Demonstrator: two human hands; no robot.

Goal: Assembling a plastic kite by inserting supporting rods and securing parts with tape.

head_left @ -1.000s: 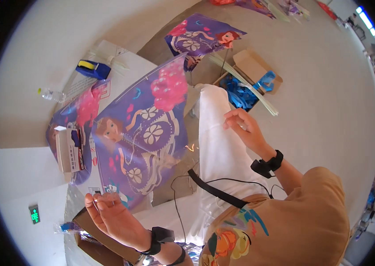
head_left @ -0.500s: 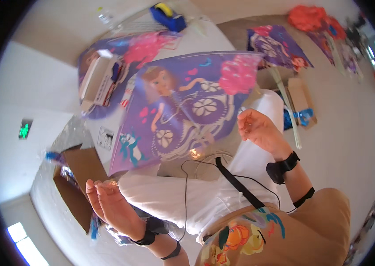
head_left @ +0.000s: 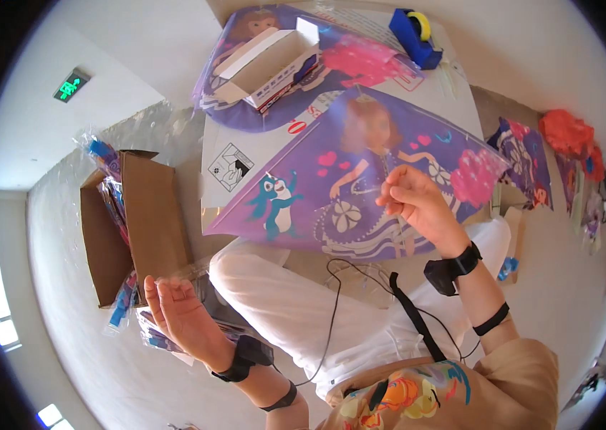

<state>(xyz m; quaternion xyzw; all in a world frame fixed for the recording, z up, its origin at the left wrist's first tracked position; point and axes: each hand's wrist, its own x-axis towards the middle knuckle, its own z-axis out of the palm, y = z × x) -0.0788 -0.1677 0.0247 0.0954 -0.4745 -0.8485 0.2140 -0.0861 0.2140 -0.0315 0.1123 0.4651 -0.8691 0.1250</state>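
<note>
A purple printed sheet (head_left: 317, 208), with a cartoon figure in a gown and a blue rabbit, lies slanted across the table's near edge and above my white-trousered knees. My right hand (head_left: 421, 208) is over the sheet's lower right part, its fingers curled into a pinch; anything between the fingertips is too small to make out. At the left, beside my knee, my left hand (head_left: 187, 319) has its fingertips pressed together. Something thin and see-through shows near those fingertips, but its kind is unclear.
On the white table (head_left: 224, 147) are more purple sheets (head_left: 246, 118), an open white carton (head_left: 271, 68) and a blue tape dispenser (head_left: 414, 43). A cardboard box (head_left: 152, 222) with plastic-wrapped packs stands at the left. Red plastic bags (head_left: 568, 136) lie at the right. A black cable (head_left: 333, 315) crosses my lap.
My view has swung left, so the table and sheet appear farther right. My right hand now overlaps the sheet, its fingers more curled. The left hand stays near my knee, fingers together.
</note>
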